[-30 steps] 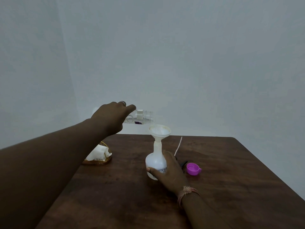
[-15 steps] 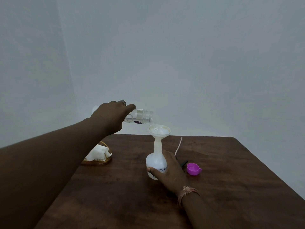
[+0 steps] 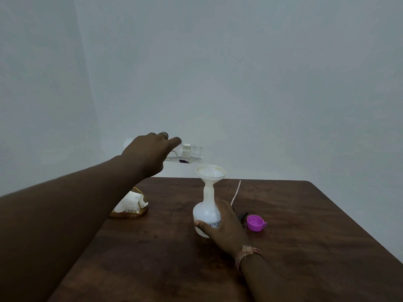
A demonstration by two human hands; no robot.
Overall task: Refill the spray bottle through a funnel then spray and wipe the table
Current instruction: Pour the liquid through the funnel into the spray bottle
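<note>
White, round-bellied plastic spray bottle (image 3: 206, 212) stands on the dark wooden tabletop (image 3: 305, 236), a cone funnel (image 3: 211, 173) in its neck. Right hand (image 3: 224, 229) wraps its base; left hand (image 3: 150, 154) grips a clear bottle (image 3: 192, 154) tipped just above the funnel.

Our left hand (image 3: 150, 153) reaches forward at the end of a raised, outstretched arm, fingers curled in a grip, a ring on one finger. Our right hand (image 3: 224, 227) sits lower, fingers wrapped, a band on its wrist.
</note>
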